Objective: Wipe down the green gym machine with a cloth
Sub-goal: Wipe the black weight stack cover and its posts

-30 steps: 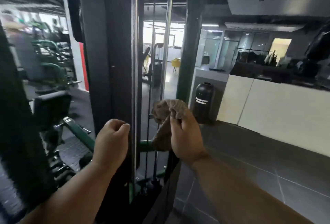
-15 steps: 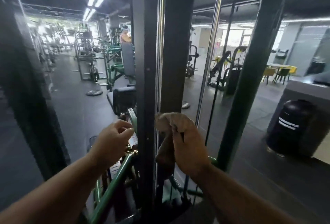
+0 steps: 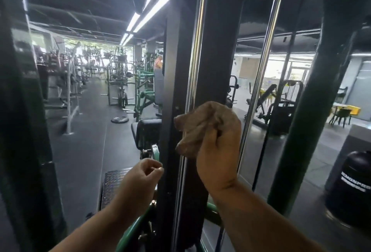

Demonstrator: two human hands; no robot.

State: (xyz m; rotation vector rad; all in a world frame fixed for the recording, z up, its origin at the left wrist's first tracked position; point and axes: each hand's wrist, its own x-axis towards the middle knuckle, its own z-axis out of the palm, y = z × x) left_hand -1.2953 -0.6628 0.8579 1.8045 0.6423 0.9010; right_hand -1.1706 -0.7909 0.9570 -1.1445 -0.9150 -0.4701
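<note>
The right hand grips a bunched brown cloth and now holds it higher against the dark upright post of the green gym machine, right over the chrome guide rod, where half a second ago it sat lower on the post. The left hand has let go of the frame it clasped a second ago; it now hangs just left of the post, fingers loosely curled with thumb and forefinger nearly meeting, holding nothing. This looks like an upward wiping stroke along the post, with the machine's green lower bars and the second rod likely not yet wiped.
</note>
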